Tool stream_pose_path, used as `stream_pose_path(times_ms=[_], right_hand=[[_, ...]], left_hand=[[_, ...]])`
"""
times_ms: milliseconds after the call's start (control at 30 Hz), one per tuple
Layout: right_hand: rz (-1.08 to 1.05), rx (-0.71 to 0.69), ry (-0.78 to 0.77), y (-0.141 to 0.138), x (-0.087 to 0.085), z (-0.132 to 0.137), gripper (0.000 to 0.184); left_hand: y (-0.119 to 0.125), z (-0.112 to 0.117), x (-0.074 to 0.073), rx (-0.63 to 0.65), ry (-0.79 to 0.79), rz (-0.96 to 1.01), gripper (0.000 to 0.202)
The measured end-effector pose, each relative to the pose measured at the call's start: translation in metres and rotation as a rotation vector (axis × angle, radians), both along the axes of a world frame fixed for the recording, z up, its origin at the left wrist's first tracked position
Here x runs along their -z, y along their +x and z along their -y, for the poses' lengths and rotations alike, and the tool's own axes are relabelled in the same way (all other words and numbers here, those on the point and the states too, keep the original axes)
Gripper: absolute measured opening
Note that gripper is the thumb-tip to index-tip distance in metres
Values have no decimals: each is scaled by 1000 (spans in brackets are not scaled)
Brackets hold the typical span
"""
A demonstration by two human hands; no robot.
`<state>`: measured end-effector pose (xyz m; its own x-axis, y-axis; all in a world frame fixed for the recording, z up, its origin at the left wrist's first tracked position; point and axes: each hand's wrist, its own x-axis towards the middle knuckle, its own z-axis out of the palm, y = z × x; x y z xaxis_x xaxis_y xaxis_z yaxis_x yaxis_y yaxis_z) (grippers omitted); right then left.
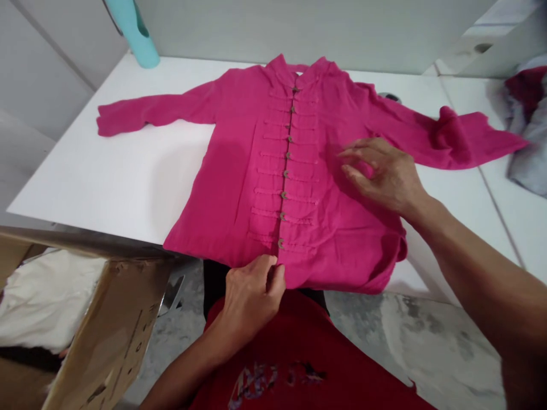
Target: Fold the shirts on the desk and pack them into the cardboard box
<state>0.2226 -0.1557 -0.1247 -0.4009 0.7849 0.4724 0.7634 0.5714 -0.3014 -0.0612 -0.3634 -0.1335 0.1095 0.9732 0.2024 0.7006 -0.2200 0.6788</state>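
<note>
A magenta long-sleeved shirt point(239, 165) lies front side up, its stand collar toward the back. Down its middle runs a row of small metal-looking buttons with corded loops, all apparently fastened. At the front hem, my left hand point(254, 293) pinches the shirt's edge just below the lowest button. Over the shirt's right half is my right hand point(380, 173), fingers apart and slightly curled, holding nothing. Whether its fingertips touch the cloth I cannot tell. The left sleeve lies stretched out; the right one is bunched near its cuff.
The shirt rests on a white table point(115, 176) against a pale partition. A turquoise holder point(143, 42) stands at the back left. Below the left edge, a cardboard box point(123, 307) contains white cloth point(51, 296). Grey and dark red garments point(530, 125) lie at far right.
</note>
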Motion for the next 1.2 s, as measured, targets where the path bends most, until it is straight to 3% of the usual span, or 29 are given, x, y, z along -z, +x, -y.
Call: stream_pose_path(times_ms=[133,233,433,567,667,867,1033,1100,1200], right_hand=[[-26,53,-6,-2,2,14,28],[-78,31,88,-3,0,28,25],[-92,58,187,-2,-7,65,18],[-151,48,253,-1,-7,88,15],[-162,65,289,0,-6,100,12],[-151,95,294,-4,0,128,18],[-39,189,254,-11,8,178,15],[22,261,265,-11,14,200,8],[55,473,224,-5,25,223,22]], left_hand=[[-1,7,4,-15,58,-80,15],[-5,17,9,22,29,-98,16],[-20,34,33,140,-346,16,18],[-25,28,54,189,-577,84,20],[-25,23,70,202,-656,113,20],[-29,31,85,178,-522,149,18],[-27,31,95,203,-491,172,14],[-22,27,102,199,-494,118,12],[-17,17,114,182,-503,42,14]])
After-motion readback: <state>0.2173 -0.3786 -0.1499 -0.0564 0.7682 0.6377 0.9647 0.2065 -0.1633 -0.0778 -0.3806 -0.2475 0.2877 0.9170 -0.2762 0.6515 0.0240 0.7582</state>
